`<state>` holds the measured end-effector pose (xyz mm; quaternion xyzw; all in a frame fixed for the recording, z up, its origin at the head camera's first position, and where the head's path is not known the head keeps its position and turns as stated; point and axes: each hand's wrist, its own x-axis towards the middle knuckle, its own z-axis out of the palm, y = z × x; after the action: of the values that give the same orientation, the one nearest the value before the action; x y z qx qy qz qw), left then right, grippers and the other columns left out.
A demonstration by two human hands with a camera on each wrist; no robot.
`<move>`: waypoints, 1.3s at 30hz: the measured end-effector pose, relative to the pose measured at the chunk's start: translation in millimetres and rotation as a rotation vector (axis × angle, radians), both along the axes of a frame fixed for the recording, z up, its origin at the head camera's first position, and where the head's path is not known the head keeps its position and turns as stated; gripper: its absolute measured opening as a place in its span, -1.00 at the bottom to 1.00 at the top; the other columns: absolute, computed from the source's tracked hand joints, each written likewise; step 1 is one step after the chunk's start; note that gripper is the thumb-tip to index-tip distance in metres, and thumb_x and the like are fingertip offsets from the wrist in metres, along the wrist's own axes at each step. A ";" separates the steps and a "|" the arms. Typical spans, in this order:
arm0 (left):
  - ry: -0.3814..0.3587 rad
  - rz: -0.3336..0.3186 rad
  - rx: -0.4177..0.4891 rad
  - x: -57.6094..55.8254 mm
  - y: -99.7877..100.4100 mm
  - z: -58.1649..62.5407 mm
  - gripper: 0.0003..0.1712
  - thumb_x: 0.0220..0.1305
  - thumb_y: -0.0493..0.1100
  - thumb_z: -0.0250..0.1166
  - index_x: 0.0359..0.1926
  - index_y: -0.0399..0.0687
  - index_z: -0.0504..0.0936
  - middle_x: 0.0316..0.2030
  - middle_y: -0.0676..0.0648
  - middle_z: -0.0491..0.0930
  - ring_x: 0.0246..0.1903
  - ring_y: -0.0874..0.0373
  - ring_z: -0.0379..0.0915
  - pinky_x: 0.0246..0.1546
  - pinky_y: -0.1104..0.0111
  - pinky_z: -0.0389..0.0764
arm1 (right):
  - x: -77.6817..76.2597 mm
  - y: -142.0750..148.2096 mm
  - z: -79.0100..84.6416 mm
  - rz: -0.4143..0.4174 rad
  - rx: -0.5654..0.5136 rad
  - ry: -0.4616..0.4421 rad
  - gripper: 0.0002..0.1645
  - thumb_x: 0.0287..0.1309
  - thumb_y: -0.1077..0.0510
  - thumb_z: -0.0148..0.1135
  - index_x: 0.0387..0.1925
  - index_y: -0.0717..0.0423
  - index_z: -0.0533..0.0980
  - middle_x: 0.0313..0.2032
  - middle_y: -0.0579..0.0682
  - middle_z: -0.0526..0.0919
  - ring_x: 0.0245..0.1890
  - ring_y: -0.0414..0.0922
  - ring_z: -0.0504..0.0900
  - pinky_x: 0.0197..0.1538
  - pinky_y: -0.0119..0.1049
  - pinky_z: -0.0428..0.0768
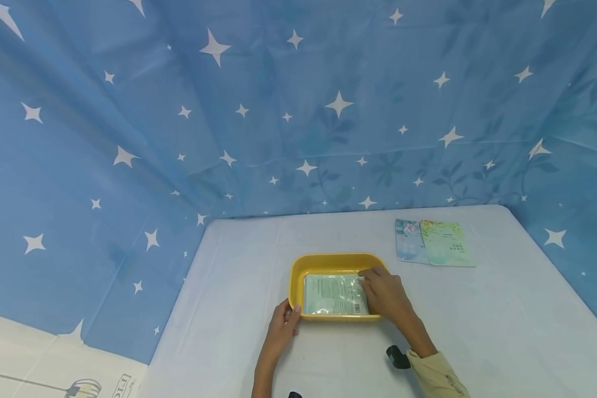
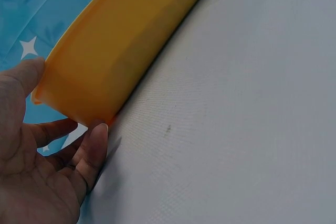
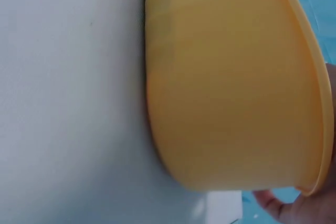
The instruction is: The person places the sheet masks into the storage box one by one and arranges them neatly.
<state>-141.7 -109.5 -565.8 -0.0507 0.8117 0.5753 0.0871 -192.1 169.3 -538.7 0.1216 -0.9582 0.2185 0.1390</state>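
A yellow plastic basin with rounded corners stands on the white table. Inside it lies a pale green sheet mask packet with printed text and a barcode. My left hand grips the basin's near left corner; in the left wrist view its thumb is at the rim and its fingers are against the outer wall. Over the basin's right side reaches my right hand, its curled fingers holding the packet at its right end. Those fingertips are partly hidden, and the right wrist view mostly shows the basin's outer wall.
Two more packets lie overlapping at the back right of the table: a blue one partly under a green one. A blue curtain with white stars hangs behind the table's far edge. A black device sits at my right wrist.
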 end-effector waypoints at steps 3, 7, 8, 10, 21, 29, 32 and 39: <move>0.004 0.003 0.007 -0.2 0.2 3.5 -0.23 0.43 0.18 0.09 0.41 -0.27 0.20 0.20 -0.21 0.39 -0.09 0.12 0.42 -0.32 0.41 0.63 | -0.5 3.9 -1.4 -0.009 -0.086 0.021 -0.80 0.31 0.15 0.20 -0.13 0.13 0.65 -0.17 0.04 0.63 -0.14 0.00 0.59 -0.15 0.01 0.57; 0.002 0.009 0.020 -0.8 0.3 6.0 -0.23 0.43 0.16 0.10 0.42 -0.26 0.19 0.18 -0.19 0.39 -0.10 0.12 0.42 -0.31 0.40 0.63 | -1.9 11.3 -0.7 -0.002 -0.204 0.101 -0.83 0.32 0.19 0.20 -0.18 0.20 0.63 -0.22 0.05 0.62 -0.18 -0.02 0.58 -0.10 0.00 0.61; 0.001 0.009 0.019 -1.1 0.2 6.2 -0.23 0.43 0.16 0.10 0.41 -0.27 0.19 0.18 -0.19 0.39 -0.11 0.12 0.42 -0.31 0.40 0.63 | -2.7 13.6 -0.2 0.007 -0.230 0.130 -0.85 0.31 0.22 0.20 -0.19 0.22 0.63 -0.24 0.06 0.61 -0.20 -0.03 0.58 -0.11 -0.02 0.62; 0.000 0.009 0.014 -1.8 0.0 5.6 -0.22 0.43 0.17 0.10 0.41 -0.27 0.19 0.18 -0.19 0.39 -0.11 0.12 0.42 -0.31 0.42 0.62 | -4.7 18.9 0.0 0.003 -0.273 0.174 -0.88 0.30 0.25 0.21 -0.21 0.21 0.62 -0.26 0.04 0.61 -0.24 -0.07 0.58 -0.15 -0.10 0.64; 0.000 0.007 0.021 -1.4 0.9 9.6 -0.26 0.47 0.09 0.07 0.42 -0.32 0.16 0.21 -0.23 0.38 -0.06 0.09 0.42 -0.27 0.31 0.66 | -12.5 42.3 -2.0 -0.072 -0.387 0.226 -0.87 0.31 0.23 0.20 -0.21 0.23 0.60 -0.28 0.05 0.67 -0.26 -0.06 0.63 -0.28 -0.42 0.66; -0.020 0.022 0.019 -2.9 -2.2 -0.7 -0.16 0.39 0.25 0.10 0.42 -0.25 0.20 0.20 -0.20 0.40 -0.09 0.14 0.43 -0.30 0.41 0.63 | -9.9 68.4 -5.4 -0.190 -0.405 0.173 -0.77 0.38 0.17 0.14 -0.21 0.27 0.61 -0.34 0.13 0.69 -0.34 0.04 0.67 -0.35 -0.53 0.59; -0.027 0.021 0.016 -2.5 -2.0 -2.0 -0.17 0.39 0.25 0.10 0.41 -0.25 0.20 0.18 -0.19 0.40 -0.10 0.12 0.43 -0.30 0.41 0.62 | -9.2 81.0 -4.6 -0.245 -0.408 0.158 -0.74 0.39 0.16 0.13 -0.23 0.30 0.60 -0.35 0.16 0.69 -0.34 0.08 0.67 -0.39 -0.62 0.52; -0.031 0.018 0.022 -0.6 -0.1 -3.9 -0.21 0.42 0.19 0.09 0.41 -0.26 0.20 0.21 -0.20 0.39 -0.09 0.13 0.42 -0.31 0.42 0.61 | -6.7 116.3 -8.5 -0.392 -0.407 0.090 -0.69 0.41 0.16 0.07 -0.16 0.37 0.58 -0.31 0.27 0.68 -0.33 0.12 0.66 -0.46 -0.62 0.42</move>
<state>-142.3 -109.6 -569.7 -0.0661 0.8035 0.5839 0.0949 -198.7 285.6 -547.2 -0.0866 -0.8928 0.3696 0.2424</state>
